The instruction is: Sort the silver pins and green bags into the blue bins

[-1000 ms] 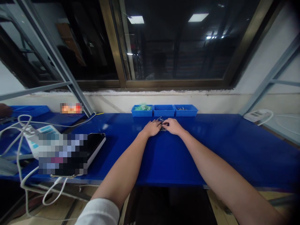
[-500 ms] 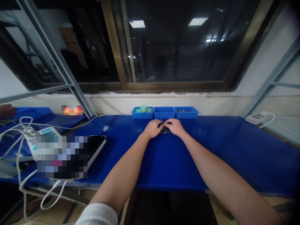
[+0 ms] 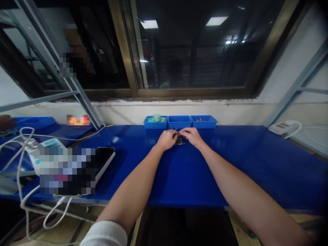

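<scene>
Pile (image 3: 180, 141) of thin metal pieces near tabletop's (image 3: 188, 174) far edge, between left hand (image 3: 167, 139) and right hand (image 3: 192, 137).
Fingers on both drawn narrow; cannot tell whether gripping a piece. Blue rectangular bins (image 3: 179, 125) along far edge: left bin (image 3: 155, 125), crinkled green film-like material; right bin (image 3: 204, 125), slender shiny pieces.

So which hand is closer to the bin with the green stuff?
Left: the left hand is in front of that bin, slightly right; the right hand is farther right.
</scene>
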### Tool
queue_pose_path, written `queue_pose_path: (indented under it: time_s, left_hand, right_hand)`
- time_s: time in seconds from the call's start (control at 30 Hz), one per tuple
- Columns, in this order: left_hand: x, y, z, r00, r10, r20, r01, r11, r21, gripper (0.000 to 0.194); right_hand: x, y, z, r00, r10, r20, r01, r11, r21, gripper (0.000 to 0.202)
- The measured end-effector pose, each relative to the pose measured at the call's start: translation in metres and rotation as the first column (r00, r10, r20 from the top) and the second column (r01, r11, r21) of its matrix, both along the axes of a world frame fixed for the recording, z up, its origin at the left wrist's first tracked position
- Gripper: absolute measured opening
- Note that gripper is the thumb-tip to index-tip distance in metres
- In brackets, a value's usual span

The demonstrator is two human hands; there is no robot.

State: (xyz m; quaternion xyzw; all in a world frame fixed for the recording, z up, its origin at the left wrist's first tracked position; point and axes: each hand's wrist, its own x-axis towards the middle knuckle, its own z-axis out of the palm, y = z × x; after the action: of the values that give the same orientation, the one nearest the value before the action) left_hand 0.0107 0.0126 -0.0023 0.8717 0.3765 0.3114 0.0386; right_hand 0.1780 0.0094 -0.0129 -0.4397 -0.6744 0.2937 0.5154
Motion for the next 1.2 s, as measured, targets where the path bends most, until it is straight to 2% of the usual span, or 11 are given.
queue_pose_path:
  time_s: [0.1, 0.23, 0.37, 0.47, 0.57, 0.63, 0.7, 0.77, 0.9, 1.03, 1.2]
  left_hand:
    - [-0.001, 0.000, -0.001, 0.992, 0.014, 0.125, -0.009, 0.999, -0.037, 0.028]
    - [-0.007, 0.007, -0.003, 0.950, 0.140, 0.280, -0.133, 0.990, -0.042, 0.027]
    - [-0.011, 0.014, -0.006, 0.918, 0.232, 0.322, -0.234, 0.972, -0.034, 0.025]
    - [-0.011, 0.016, -0.007, 0.918, 0.244, 0.313, -0.247, 0.968, -0.032, 0.025]
    - [-0.010, 0.017, -0.008, 0.923, 0.256, 0.287, -0.256, 0.966, -0.041, 0.025]
    - [-0.010, 0.018, -0.009, 0.926, 0.275, 0.260, -0.270, 0.961, -0.054, 0.026]
    - [-0.011, 0.019, -0.009, 0.929, 0.301, 0.216, -0.292, 0.953, -0.074, 0.027]
    - [-0.012, 0.019, -0.010, 0.937, 0.320, 0.143, -0.308, 0.946, -0.100, 0.028]
    - [-0.011, 0.018, -0.015, 0.970, 0.235, -0.057, -0.242, 0.958, -0.154, 0.033]
    - [-0.009, 0.018, -0.022, 0.974, 0.111, -0.195, -0.145, 0.975, -0.169, 0.039]
    - [-0.009, 0.022, -0.027, 0.974, 0.066, -0.217, -0.103, 0.981, -0.163, 0.039]
  right_hand:
    - [0.003, 0.000, 0.002, 0.998, -0.049, -0.025, 0.048, 0.999, -0.024, 0.024]
    - [0.005, -0.001, 0.004, 0.999, -0.043, 0.029, 0.045, 0.998, -0.053, 0.029]
    - [0.006, 0.003, 0.004, 0.992, -0.095, 0.081, 0.099, 0.994, -0.052, 0.029]
    - [0.006, 0.010, 0.003, 0.982, -0.181, -0.052, 0.181, 0.983, -0.006, 0.019]
    - [0.010, 0.016, 0.001, 0.971, -0.131, -0.202, 0.126, 0.991, -0.041, 0.048]
    - [0.014, 0.019, -0.002, 0.973, -0.107, -0.205, 0.085, 0.990, -0.113, 0.063]
    - [0.018, 0.020, -0.006, 0.981, -0.127, -0.144, 0.103, 0.980, -0.168, 0.060]
    - [0.020, 0.019, -0.009, 0.985, -0.167, -0.040, 0.158, 0.973, -0.169, 0.046]
    - [0.017, 0.013, -0.009, 0.949, -0.220, 0.226, 0.234, 0.972, -0.036, 0.023]
    - [0.008, 0.004, -0.005, 0.888, -0.168, 0.428, 0.163, 0.985, 0.049, 0.014]
    - [0.002, 0.000, -0.003, 0.855, -0.112, 0.507, 0.067, 0.992, 0.107, 0.014]
